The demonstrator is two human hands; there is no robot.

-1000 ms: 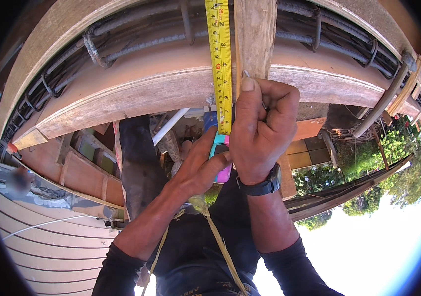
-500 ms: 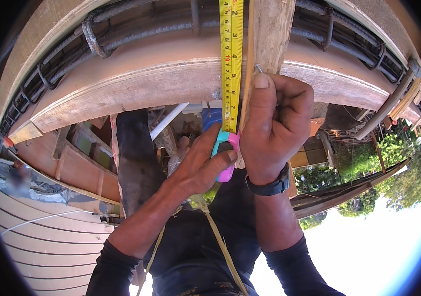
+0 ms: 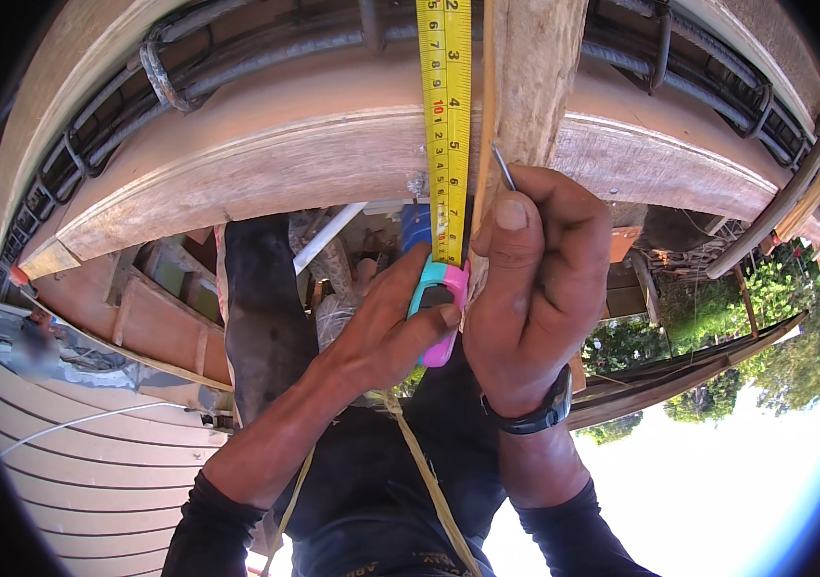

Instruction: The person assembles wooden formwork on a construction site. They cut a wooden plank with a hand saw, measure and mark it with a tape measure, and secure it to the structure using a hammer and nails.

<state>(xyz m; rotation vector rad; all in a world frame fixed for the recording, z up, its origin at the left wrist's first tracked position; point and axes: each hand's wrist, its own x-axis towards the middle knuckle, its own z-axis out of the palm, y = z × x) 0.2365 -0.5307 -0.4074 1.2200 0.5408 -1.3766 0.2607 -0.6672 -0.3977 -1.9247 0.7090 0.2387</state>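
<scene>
My left hand (image 3: 381,317) is closed round a pink and teal tape measure (image 3: 441,354). Its yellow blade (image 3: 445,125) runs out away from me, over the edge of a formwork board (image 3: 314,173) and beside a rough wooden batten (image 3: 533,87). Between the thumb and fingers of my right hand (image 3: 544,279) is a thin nail (image 3: 502,165), its free end pointing up over the batten's left side. I cannot tell if the nail touches the wood. The blade's far end is out of view.
Tied steel rebar (image 3: 265,48) runs between the formwork boards at the far side. Down to the left lie wooden frames and a ribbed roof (image 3: 92,471). Loose planks (image 3: 689,370) and green trees (image 3: 785,356) show at the right. A yellow strap (image 3: 429,471) hangs before my body.
My right hand has drawn slightly down and turned, and more of the nail now shows above its fingers. The left hand still holds the tape measure, which has shifted slightly.
</scene>
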